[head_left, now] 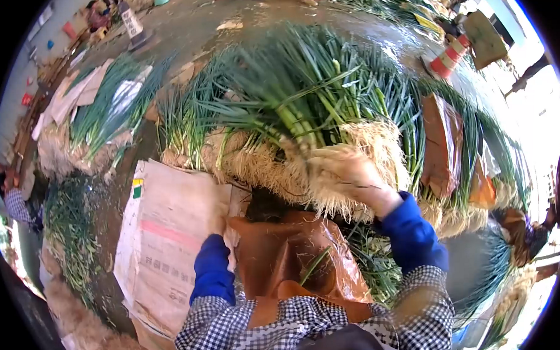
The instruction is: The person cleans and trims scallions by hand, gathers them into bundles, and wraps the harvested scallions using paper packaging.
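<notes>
My right hand [348, 174] lies at the root end of a bunch of long green onions [294, 117]; motion blurs its fingers, so its grip cannot be made out. Pale, stringy roots [377, 141] stand up just beyond that hand. My left hand [212, 213] is blurred too, over the right edge of a flattened cardboard sheet [167, 233], and its fingers are smeared. Between my arms a brown, shiny apron [283, 249] covers my lap, with a green leaf [314, 266] on it. More onions with tangled roots [249, 161] lie in a row in front of me.
Another onion pile [103, 119] lies at the left. Loose leaves [74, 229] cover the floor there. A striped cone [449, 57] stands at the upper right, a dark one [132, 26] at the upper left. Other people [17, 200] are at the left and right edges.
</notes>
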`<control>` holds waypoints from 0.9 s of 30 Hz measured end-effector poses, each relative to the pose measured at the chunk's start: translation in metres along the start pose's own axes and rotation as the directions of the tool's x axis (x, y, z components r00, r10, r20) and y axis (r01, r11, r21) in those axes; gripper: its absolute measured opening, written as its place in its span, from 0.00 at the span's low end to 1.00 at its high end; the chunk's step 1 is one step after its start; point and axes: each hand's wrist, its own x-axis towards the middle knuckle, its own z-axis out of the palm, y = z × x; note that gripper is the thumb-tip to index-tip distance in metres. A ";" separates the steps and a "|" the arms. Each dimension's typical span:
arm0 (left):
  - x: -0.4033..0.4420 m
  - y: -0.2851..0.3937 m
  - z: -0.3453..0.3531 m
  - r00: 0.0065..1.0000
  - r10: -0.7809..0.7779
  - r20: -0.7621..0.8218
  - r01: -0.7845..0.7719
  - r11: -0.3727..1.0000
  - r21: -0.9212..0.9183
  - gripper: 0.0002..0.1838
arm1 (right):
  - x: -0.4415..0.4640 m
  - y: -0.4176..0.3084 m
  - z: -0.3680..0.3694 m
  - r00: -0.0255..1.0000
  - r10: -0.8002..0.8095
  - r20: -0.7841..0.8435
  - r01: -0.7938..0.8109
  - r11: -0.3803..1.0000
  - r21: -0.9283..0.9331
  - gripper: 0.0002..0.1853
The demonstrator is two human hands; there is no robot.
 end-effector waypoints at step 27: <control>-0.174 0.431 -0.142 0.941 0.315 0.124 0.151 -0.065 -0.986 0.19 | -0.235 0.039 0.035 0.530 0.750 -0.397 -0.392 0.631 0.669 0.09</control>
